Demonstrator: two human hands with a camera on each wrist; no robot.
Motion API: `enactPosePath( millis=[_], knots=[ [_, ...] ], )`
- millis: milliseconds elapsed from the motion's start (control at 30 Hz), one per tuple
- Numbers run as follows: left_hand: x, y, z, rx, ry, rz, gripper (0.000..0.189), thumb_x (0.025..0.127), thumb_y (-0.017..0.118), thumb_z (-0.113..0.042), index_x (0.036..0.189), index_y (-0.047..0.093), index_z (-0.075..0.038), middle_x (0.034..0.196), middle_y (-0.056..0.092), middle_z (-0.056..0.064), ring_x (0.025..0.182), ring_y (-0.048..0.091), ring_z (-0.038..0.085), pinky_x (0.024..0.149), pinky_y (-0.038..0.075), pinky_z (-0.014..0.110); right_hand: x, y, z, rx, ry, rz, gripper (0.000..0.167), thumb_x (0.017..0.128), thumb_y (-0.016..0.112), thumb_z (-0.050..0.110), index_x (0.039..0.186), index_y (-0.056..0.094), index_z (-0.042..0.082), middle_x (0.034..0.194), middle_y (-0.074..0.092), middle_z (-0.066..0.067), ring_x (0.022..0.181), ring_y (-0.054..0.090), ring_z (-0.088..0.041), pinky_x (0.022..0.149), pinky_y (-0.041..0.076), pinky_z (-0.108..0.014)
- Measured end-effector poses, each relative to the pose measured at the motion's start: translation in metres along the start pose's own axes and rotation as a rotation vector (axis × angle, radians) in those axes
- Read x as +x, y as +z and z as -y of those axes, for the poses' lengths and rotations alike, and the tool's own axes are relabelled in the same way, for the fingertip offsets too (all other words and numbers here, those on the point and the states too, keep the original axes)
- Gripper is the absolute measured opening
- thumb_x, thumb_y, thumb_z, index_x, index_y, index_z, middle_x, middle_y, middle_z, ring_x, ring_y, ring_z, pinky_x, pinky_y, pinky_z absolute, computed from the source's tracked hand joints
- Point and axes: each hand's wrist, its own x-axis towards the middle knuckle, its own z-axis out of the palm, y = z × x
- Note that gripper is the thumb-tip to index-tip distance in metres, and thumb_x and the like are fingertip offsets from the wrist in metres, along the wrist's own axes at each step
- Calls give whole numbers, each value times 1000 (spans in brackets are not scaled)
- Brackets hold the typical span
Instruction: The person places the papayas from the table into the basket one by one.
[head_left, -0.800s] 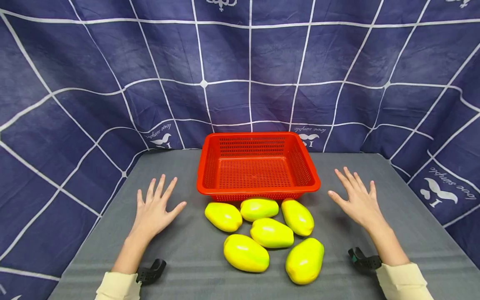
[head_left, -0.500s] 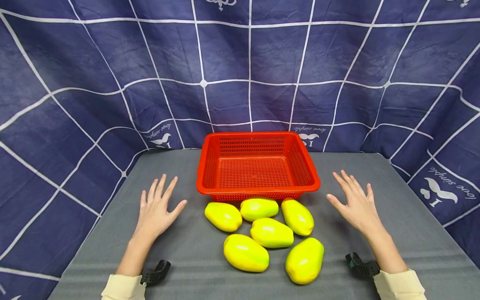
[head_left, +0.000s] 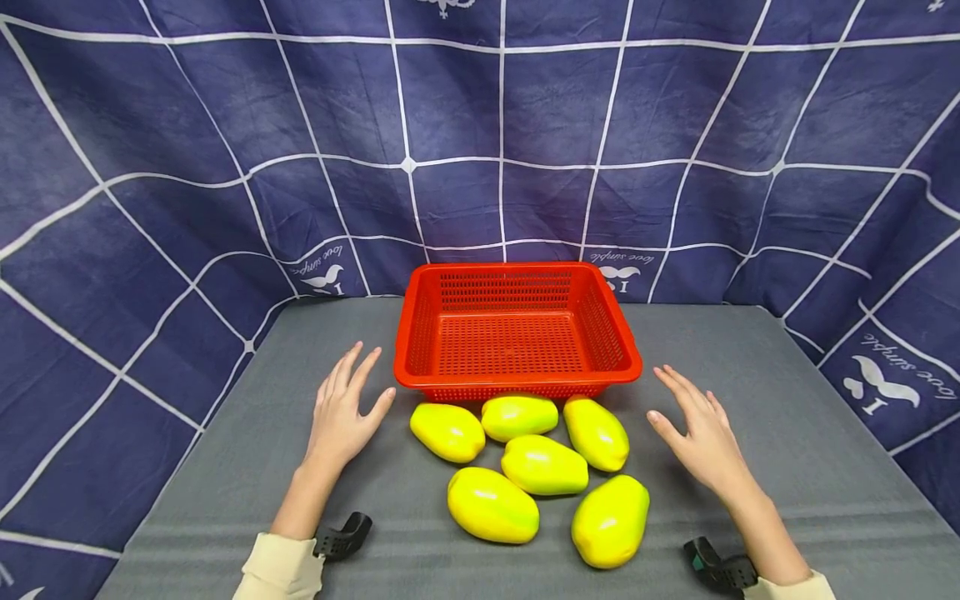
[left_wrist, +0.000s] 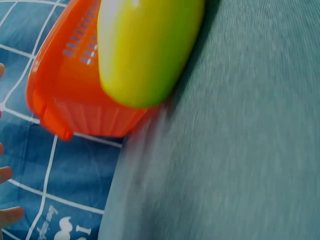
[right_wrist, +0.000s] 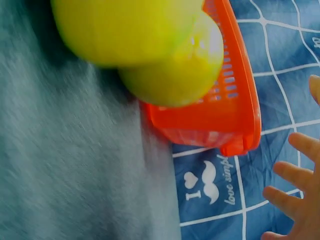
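Several yellow-green papayas (head_left: pixel 492 505) lie in a loose group on the grey table, in front of a red perforated plastic basket (head_left: pixel 517 385). My left hand (head_left: pixel 343 421) hovers to the left of them, fingers extended and thumb spread, touching nothing; the leftmost papaya (head_left: pixel 447 433) is nearest to it. On the other side, my right hand (head_left: pixel 701 437) is held with its fingers extended, apart from the right-hand papaya (head_left: pixel 596 434). One papaya (left_wrist: pixel 147 50) looms large in the left wrist view, partly covering the basket. In the right wrist view two papayas overlap, the nearer papaya (right_wrist: pixel 125 30) in front.
The grey cloth-covered table (head_left: pixel 405 558) extends on both sides of the fruit. A blue curtain (head_left: pixel 547 108) with white grid lines hangs behind the basket and along both sides. Each wrist wears a black strap device (head_left: pixel 343 536).
Both hands have moved inward towards the papayas, the left one further, and their fingers have turned and drawn closer together. The papayas and the basket have stayed put.
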Motion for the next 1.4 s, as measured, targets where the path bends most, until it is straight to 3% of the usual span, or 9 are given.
enactPosePath(
  millis=[233, 367, 533, 667, 800, 933, 1100, 1233, 1400],
  knots=[
    [4, 14, -14, -57, 24, -7, 59, 81, 62, -33, 135, 42, -22, 144, 34, 9, 130, 33, 33, 101, 23, 62, -12, 10, 6, 99, 11, 29, 58, 85, 59, 19, 138, 37, 18, 138, 39, -19, 121, 39, -43, 91, 26, -66],
    [9, 23, -20, -163, 32, 2, 56, 83, 62, -31, 134, 44, -20, 144, 34, 8, 130, 33, 32, 100, 25, 61, -18, 15, 8, 134, 28, 60, 57, 86, 59, 18, 138, 37, 21, 138, 38, -16, 121, 40, -38, 87, 31, -64],
    [14, 33, -24, -344, 36, 28, 52, 83, 64, -25, 131, 47, -17, 144, 33, 6, 132, 30, 29, 101, 26, 59, -28, 21, 10, 201, 23, 92, 55, 87, 58, 15, 137, 38, 24, 138, 38, -11, 126, 31, -3, 89, 33, -62],
    [17, 40, -26, -392, 61, 49, 47, 83, 64, -24, 128, 51, -17, 143, 36, 4, 133, 29, 27, 103, 25, 59, -34, 24, 12, 223, 12, 96, 52, 88, 56, 11, 136, 39, 23, 137, 40, -8, 120, 25, 16, 90, 39, -43],
    [17, 46, -26, -407, 76, 50, 39, 83, 65, -24, 121, 58, -14, 139, 43, 4, 133, 29, 24, 105, 24, 56, -41, 25, 13, 242, 29, 84, 48, 89, 54, 8, 134, 43, 15, 133, 44, -6, 114, 31, 18, 79, 44, -25],
    [17, 50, -24, -445, 95, 26, 27, 82, 66, -20, 108, 65, -11, 130, 51, 8, 131, 30, 24, 105, 25, 55, -46, 27, 11, 306, 73, 119, 43, 91, 50, 9, 134, 43, 10, 130, 43, 9, 110, 36, 16, 79, 46, -27],
    [19, 49, -25, -501, 112, 39, 17, 80, 68, -19, 95, 67, -13, 117, 57, 12, 129, 30, 25, 104, 23, 54, -51, 28, 4, 571, 119, 243, 40, 96, 38, 9, 136, 35, 1, 127, 38, 22, 110, 42, 12, 82, 48, -23],
    [21, 45, -26, -538, 62, 109, 17, 78, 70, -18, 94, 68, -12, 111, 58, 11, 129, 28, 25, 105, 21, 56, -52, 26, -2, 771, 196, 356, 42, 100, 28, 14, 138, 26, -3, 128, 38, 23, 111, 45, 12, 82, 48, -18],
    [25, 37, -28, -570, -28, 192, 20, 78, 70, -20, 95, 68, -10, 104, 59, 10, 132, 26, 25, 106, 17, 58, -52, 24, -6, 848, 288, 453, 44, 100, 26, 19, 140, 21, 1, 128, 36, 23, 111, 46, 11, 82, 48, -22]
  ],
)
